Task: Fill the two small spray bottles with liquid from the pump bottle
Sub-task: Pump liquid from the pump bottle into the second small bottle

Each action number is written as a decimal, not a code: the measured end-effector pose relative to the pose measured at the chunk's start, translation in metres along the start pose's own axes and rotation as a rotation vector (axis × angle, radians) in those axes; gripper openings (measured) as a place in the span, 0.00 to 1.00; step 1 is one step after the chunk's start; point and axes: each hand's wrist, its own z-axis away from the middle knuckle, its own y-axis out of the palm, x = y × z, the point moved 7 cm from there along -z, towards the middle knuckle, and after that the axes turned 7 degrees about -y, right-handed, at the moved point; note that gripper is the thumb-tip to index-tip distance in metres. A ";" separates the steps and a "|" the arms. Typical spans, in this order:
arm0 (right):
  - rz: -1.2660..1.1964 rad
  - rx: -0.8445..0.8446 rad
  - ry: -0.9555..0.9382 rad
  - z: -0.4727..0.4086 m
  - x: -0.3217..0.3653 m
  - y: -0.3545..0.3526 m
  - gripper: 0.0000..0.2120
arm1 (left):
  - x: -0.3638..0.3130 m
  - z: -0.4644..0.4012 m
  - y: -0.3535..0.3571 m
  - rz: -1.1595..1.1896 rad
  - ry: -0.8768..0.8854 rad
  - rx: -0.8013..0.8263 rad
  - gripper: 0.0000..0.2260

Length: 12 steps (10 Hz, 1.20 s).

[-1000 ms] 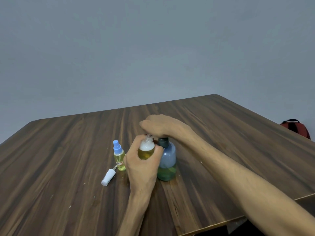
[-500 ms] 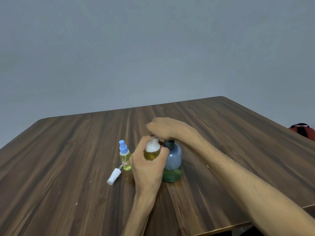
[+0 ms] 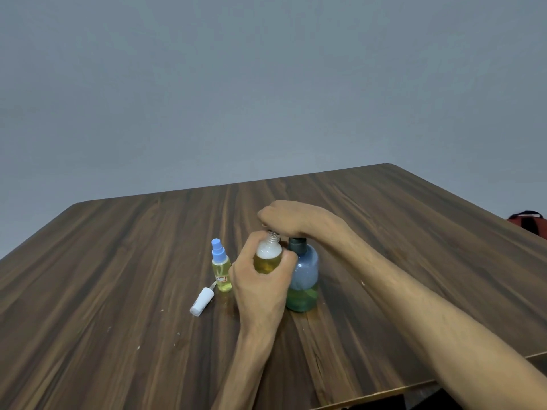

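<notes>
Uncapped spray bottle [image 3: 268,255] gripped by left hand [image 3: 260,287], right hand [image 3: 291,217] pressing pump bottle [image 3: 303,279] mid-table.

blue-capped yellow spray bottle [image 3: 221,270], teal pump bottle [image 3: 304,279], dark woodgrain table [image 3: 118,261]

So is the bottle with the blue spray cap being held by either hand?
No. The blue-capped spray bottle stands alone on the table, while the left hand grips the open bottle.
</notes>
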 end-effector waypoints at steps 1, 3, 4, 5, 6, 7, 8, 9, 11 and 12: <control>-0.105 0.001 -0.029 0.006 0.004 -0.001 0.15 | 0.002 0.001 0.000 -0.008 -0.001 0.005 0.10; -0.143 -0.023 0.007 0.011 0.003 -0.002 0.14 | 0.000 0.000 0.000 0.007 0.005 0.011 0.09; -0.231 -0.085 -0.011 0.007 0.000 -0.007 0.07 | 0.002 0.000 0.000 0.015 0.011 0.017 0.09; -0.238 -0.032 0.035 0.013 0.003 -0.003 0.08 | 0.003 0.000 0.001 0.015 0.002 0.019 0.10; -0.389 -0.069 0.038 0.018 0.000 0.000 0.13 | 0.004 0.000 -0.001 0.016 0.011 0.019 0.09; -0.589 -0.095 0.014 0.020 -0.003 -0.006 0.17 | 0.004 0.000 0.001 0.019 0.011 0.010 0.10; -0.548 -0.082 -0.006 0.019 -0.002 -0.016 0.16 | 0.001 -0.001 0.001 0.021 0.014 0.007 0.11; -0.520 0.031 -0.012 0.018 0.006 -0.019 0.17 | 0.000 0.000 0.000 0.029 0.013 0.010 0.11; -0.358 -0.030 0.012 0.023 0.012 -0.024 0.20 | -0.001 0.001 0.000 0.048 0.004 0.017 0.11; -0.348 0.015 0.054 0.025 0.009 -0.007 0.21 | 0.001 0.001 0.001 0.044 0.011 0.016 0.12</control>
